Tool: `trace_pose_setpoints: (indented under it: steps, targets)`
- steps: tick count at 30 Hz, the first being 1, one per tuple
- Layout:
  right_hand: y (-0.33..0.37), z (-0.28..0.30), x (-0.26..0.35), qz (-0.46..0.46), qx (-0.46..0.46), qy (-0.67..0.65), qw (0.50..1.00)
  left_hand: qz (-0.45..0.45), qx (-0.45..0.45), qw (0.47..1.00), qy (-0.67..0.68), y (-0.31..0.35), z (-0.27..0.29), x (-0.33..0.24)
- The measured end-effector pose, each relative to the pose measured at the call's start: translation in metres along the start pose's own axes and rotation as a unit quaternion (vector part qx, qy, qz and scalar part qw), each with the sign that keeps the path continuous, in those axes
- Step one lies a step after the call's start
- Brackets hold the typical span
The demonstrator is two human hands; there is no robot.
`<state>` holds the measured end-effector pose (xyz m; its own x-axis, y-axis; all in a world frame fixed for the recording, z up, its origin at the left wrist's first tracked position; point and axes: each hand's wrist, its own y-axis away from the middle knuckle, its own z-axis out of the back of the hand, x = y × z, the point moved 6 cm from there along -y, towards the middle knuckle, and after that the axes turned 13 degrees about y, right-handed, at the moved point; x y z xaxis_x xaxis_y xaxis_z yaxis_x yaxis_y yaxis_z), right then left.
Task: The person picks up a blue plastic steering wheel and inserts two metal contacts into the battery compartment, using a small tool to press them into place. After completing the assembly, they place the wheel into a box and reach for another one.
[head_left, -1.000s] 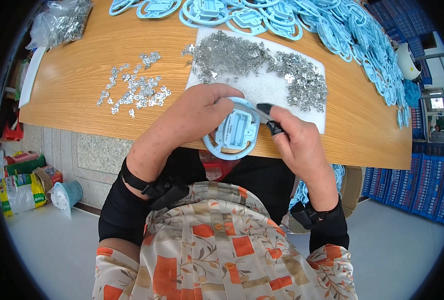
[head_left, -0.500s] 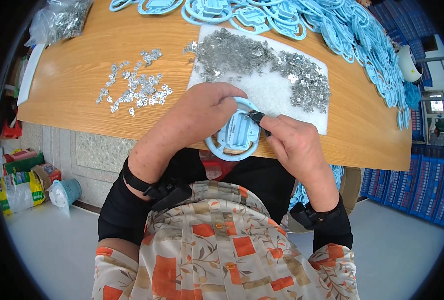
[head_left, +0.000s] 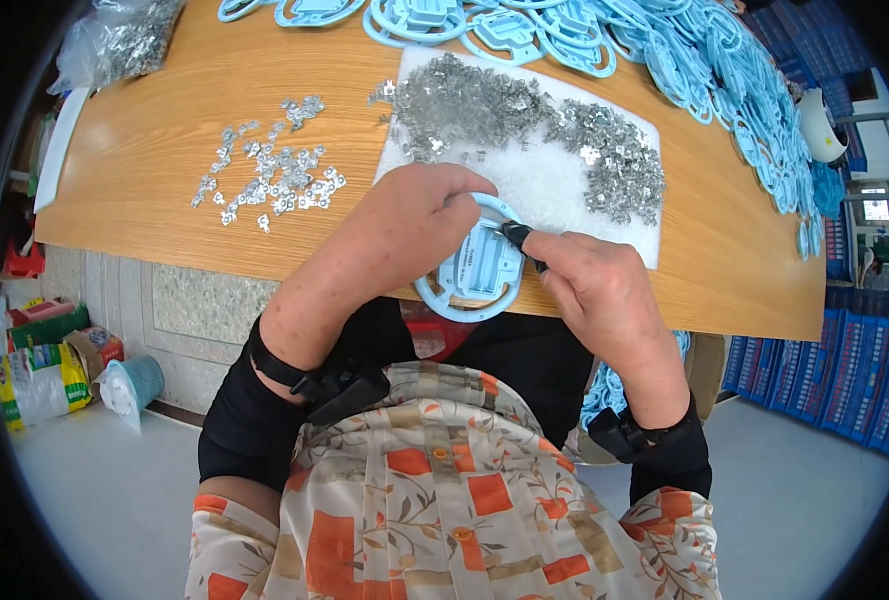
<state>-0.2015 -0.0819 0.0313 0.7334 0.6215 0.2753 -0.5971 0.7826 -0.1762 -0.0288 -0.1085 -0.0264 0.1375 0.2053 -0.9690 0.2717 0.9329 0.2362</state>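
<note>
A light blue plastic steering-wheel-shaped part [head_left: 482, 268], a ring with a moulded box in its middle, is held at the table's front edge. My left hand [head_left: 435, 215] is closed on the ring's upper left side, thumb and fingers pinching it. My right hand [head_left: 600, 285] is closed round a small black tool [head_left: 517, 236], whose tip meets the upper right of the moulded box. The tool's exact kind is hidden by my fingers. Whether a metal piece sits under the tip is too small to tell.
Beyond my hands lies a white foam sheet [head_left: 540, 185] heaped with small metal clips [head_left: 475, 105]. More metal pieces [head_left: 285, 180] are scattered on the wooden table [head_left: 145, 180] to the left. Blue plastic parts [head_left: 685, 60] pile along the back and right. A clear bag [head_left: 130, 45] stands far left.
My right hand and the black tool have shifted very slightly right. The blue part has tilted or moved a little with them; my left hand keeps its grip.
</note>
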Motion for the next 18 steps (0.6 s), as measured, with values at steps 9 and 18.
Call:
trace_pose_setpoints:
  steps: [9,18]
  targets:
    - [-0.013,0.007,0.004,-0.028,0.101,0.067,0.992,-0.03,-0.004,0.998,-0.048,-0.001,-0.003,-0.003]
    - [-0.003,0.01,0.004,-0.076,0.068,0.022,0.995,-0.042,-0.007,0.998,-0.038,0.0,-0.001,-0.002]
